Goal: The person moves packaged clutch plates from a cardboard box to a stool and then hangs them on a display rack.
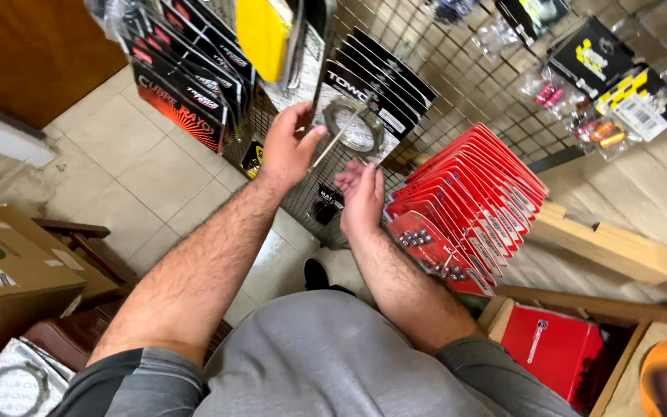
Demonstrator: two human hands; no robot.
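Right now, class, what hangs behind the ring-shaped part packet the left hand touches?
Behind the packet at the left hand, a row of matching black-topped packets hangs on the wire grid. Only their top edges show; their contents are covered.

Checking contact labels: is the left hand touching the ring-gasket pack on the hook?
Touching. Head view: the left hand has its fingertips on the ring-gasket pack.

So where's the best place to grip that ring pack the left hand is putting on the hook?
Probably the lower edge of the ring pack, pinched from below and the near side. Its top is threaded on the hook and more packs hang close behind, so only the bottom card edge is free. The left hand already holds it at its lower left.
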